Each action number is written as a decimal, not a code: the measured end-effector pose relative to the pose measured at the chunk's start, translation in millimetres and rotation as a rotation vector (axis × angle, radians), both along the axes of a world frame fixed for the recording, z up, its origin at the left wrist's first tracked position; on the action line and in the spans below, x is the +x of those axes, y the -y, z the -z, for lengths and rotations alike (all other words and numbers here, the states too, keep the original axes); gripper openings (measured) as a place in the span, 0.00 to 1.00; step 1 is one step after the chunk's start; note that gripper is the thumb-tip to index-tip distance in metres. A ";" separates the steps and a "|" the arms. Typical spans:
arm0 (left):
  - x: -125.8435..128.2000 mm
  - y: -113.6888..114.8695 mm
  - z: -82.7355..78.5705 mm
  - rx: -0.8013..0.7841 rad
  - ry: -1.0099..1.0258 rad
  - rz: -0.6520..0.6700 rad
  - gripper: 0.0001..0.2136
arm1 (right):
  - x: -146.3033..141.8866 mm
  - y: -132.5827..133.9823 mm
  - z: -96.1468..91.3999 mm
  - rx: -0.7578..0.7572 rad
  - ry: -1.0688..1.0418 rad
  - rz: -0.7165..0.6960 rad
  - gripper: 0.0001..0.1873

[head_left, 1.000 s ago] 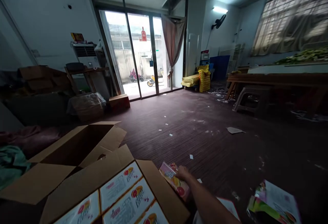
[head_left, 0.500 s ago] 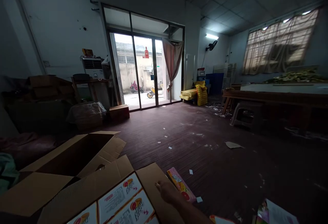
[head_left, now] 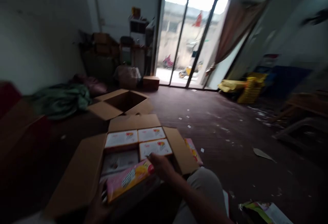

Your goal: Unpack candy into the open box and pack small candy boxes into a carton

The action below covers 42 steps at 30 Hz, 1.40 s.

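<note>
Bare right hand is bending its fingers inward, tips pointing left; bare right forearm is slanting in from lower right. Bare left hand, dim and blurred, is sitting lower and nearer the body, fingers curling. Hands are facing each other, apart. Bent knee in pale grey cloth is showing behind the right forearm.

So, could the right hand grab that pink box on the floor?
Probably not yet: the right hand is on another pink box, and the carton's flap lies between it and the floor box.
</note>
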<state>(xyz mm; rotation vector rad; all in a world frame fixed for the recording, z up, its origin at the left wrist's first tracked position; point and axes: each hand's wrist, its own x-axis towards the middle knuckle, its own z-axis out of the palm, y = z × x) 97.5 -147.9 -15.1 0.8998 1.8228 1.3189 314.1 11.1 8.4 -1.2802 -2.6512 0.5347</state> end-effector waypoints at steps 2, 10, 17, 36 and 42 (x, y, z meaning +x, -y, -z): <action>-5.2 2.9 12.4 0.061 0.063 0.107 0.41 | -14.6 5.3 -23.7 0.063 0.099 -0.105 0.12; -14.0 -6.6 33.4 0.156 -0.045 0.244 0.39 | -73.4 38.7 -62.9 0.182 0.457 -0.460 0.12; -13.8 -4.9 43.7 0.149 -0.174 0.240 0.38 | -102.4 52.7 -59.6 0.168 0.571 -0.620 0.13; -11.2 -9.4 22.8 0.033 -0.077 0.239 0.36 | 66.5 -29.4 -55.9 -0.055 0.316 0.059 0.19; 4.0 -25.2 32.4 -0.041 -0.147 0.250 0.41 | 21.3 -8.9 -32.7 0.015 0.300 -0.342 0.40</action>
